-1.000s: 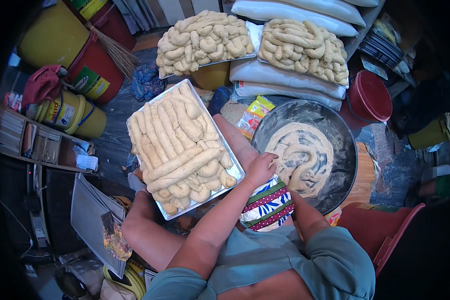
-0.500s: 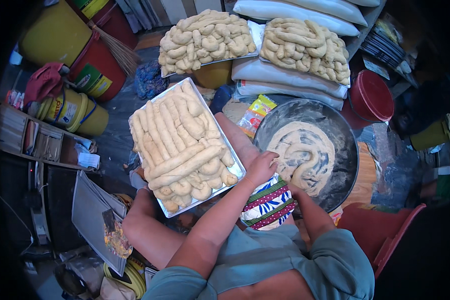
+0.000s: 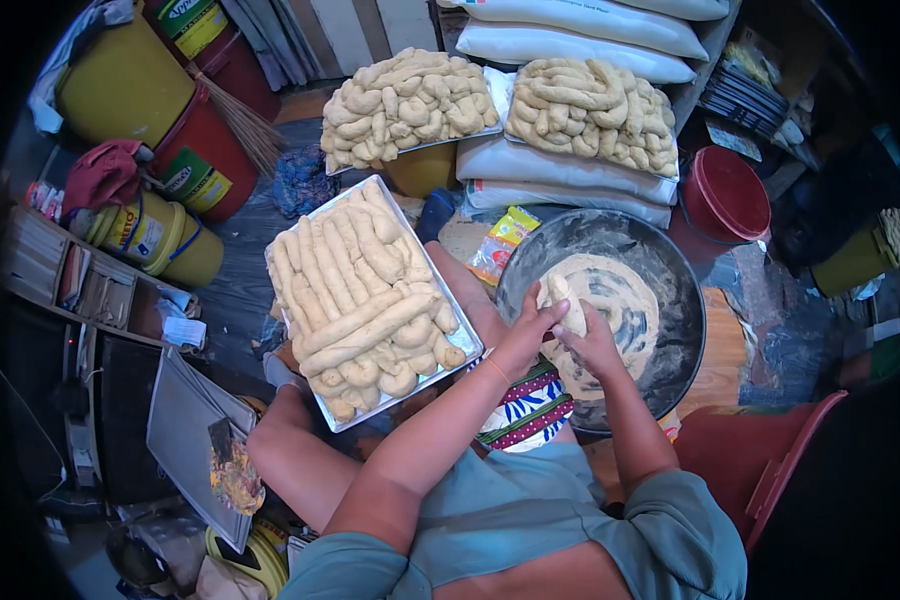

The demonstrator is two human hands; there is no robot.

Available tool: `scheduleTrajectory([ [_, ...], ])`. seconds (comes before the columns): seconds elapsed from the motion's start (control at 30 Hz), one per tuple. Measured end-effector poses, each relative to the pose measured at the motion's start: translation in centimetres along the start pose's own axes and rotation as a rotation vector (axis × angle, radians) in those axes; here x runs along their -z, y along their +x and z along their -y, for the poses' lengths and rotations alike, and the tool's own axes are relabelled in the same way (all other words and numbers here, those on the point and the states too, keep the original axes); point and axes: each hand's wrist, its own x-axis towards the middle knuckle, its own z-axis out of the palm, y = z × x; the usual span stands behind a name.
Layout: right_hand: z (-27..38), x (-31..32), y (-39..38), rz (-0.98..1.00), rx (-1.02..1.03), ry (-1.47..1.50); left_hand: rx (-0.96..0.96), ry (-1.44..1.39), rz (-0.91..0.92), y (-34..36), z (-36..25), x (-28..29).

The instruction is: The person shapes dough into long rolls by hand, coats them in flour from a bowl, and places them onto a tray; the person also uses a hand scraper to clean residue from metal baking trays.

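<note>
Both hands meet over the near left part of a wide black basin (image 3: 682, 340), whose floor carries a ring of pale crumbs (image 3: 642, 292). Between them is a short, thick length of crumb-coated dough (image 3: 568, 308), raised off the basin. My left hand (image 3: 528, 335) is closed round its left side, and my right hand (image 3: 595, 348) grips it from the right. A patterned cloth (image 3: 532, 405) lies across my lap below the hands. To the left, a metal tray (image 3: 448, 290) is piled with dough ropes (image 3: 355, 290), some straight and some folded over.
Two more dough piles (image 3: 410, 105) (image 3: 595, 110) sit on trays at the back, the right one on stacked white sacks (image 3: 560, 165). A red lidded bucket (image 3: 722, 195) stands right of the basin, a red tub (image 3: 760, 450) nearer me. Flat trays (image 3: 185, 430) lean at left.
The curved dough rope that lay in the basin's crumbs has been lifted and is now bunched between both hands. My right hand has come up from behind the cloth to join the left.
</note>
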Motion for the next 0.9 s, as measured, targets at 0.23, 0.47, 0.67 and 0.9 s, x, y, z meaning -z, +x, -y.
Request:
scheduleTrajectory([
  [0.23, -1.8, -1.3, -0.4, -0.199, 0.562, -0.002, -0.227, -0.091, 0.111, -3.3, -4.9, -5.3],
  [0.47, -16.9, -1.9, 2.5, -0.156, 0.151, -0.598, -0.561, -0.116, 0.212, -6.6, -12.4, -9.9],
  [0.67, -6.0, 1.2, 2.7, 0.257, 0.198, 0.1, -0.526, 0.043, -0.004, -4.0, -10.2, -7.4],
  [0.9, -0.2, -1.0, 0.2, -0.272, 0.521, 0.008, -0.711, 0.106, -0.043, -5.5, -11.5, -12.1],
])
